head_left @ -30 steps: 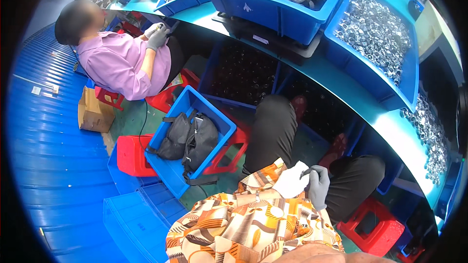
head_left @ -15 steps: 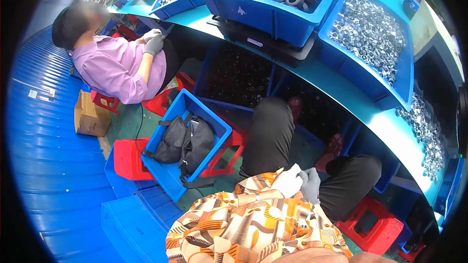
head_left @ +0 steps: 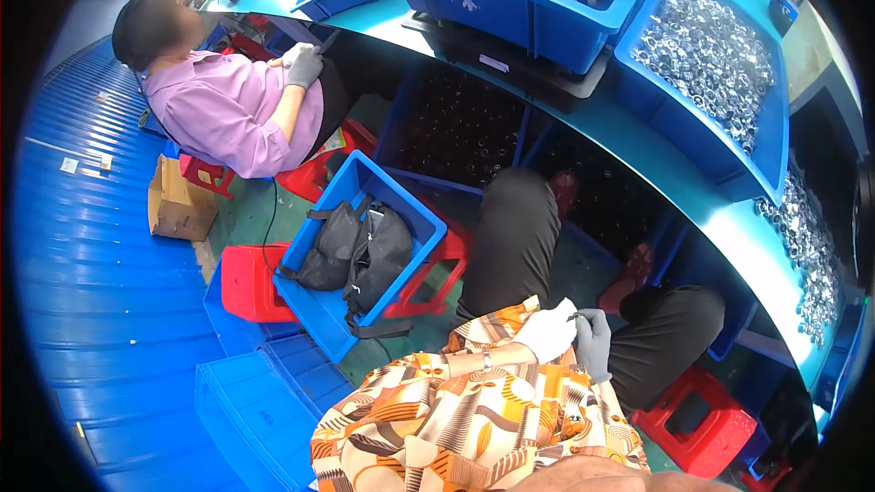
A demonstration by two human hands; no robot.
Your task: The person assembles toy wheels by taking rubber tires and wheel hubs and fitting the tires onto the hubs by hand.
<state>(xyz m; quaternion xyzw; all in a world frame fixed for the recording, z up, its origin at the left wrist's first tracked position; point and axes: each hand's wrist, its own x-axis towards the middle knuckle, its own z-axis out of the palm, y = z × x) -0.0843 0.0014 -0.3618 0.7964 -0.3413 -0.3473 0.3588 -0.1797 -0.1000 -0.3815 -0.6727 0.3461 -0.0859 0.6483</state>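
In a white glove, my left hand (head_left: 547,332) is held above my lap, its fingers pinched together. Close against its right side is my right hand (head_left: 594,344) in a grey glove, fingers curled in. A tiny dark spot shows where the fingertips meet, too small to name. Beneath both hands lies my patterned orange and cream garment (head_left: 456,428), between my dark trouser legs. Nearest on the left stands a blue crate (head_left: 425,251) with black bags (head_left: 378,251) in it.
A long workbench (head_left: 697,219) curves across, bearing a blue bin (head_left: 510,23) of black rings and another bin (head_left: 629,87) of shiny metal rings. Loose rings (head_left: 802,255) lie at its right end. Red stools (head_left: 697,424) stand around. A co-worker (head_left: 223,114) sits at left.
The view has shifted slightly. My fingertips stay together, with my right hand turned a little and its fingers bent more over toward the left. The co-worker's hands remain together.
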